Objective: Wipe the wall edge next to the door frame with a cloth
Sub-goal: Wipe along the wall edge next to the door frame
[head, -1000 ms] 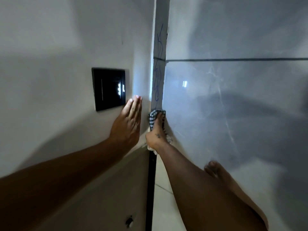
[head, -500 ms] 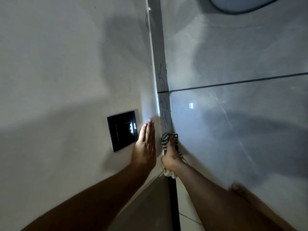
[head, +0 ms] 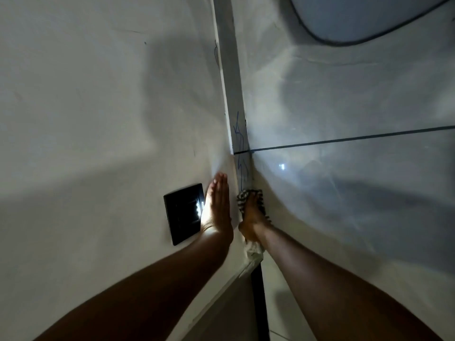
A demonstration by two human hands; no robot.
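Note:
A narrow grey wall edge (head: 232, 102) runs up the middle of the view, with blue pen scribbles (head: 240, 141) on it. My right hand (head: 252, 217) presses a black-and-white checked cloth (head: 242, 196) flat against this edge, just below the scribbles. A pale end of the cloth hangs out under my wrist. My left hand (head: 218, 205) lies flat on the white wall (head: 86, 119) to the left of the edge, fingers together and pointing up, holding nothing.
A black switch plate (head: 183, 214) with small lit indicators sits on the white wall, touching my left hand. Glossy tiled wall (head: 357, 193) with a dark grout line fills the right. A dark vertical strip (head: 258, 303) and floor tiles lie below.
The view has tilted upward, showing more of the wall edge above. Both hands stay at the same spots on the wall, the cloth still under my right hand.

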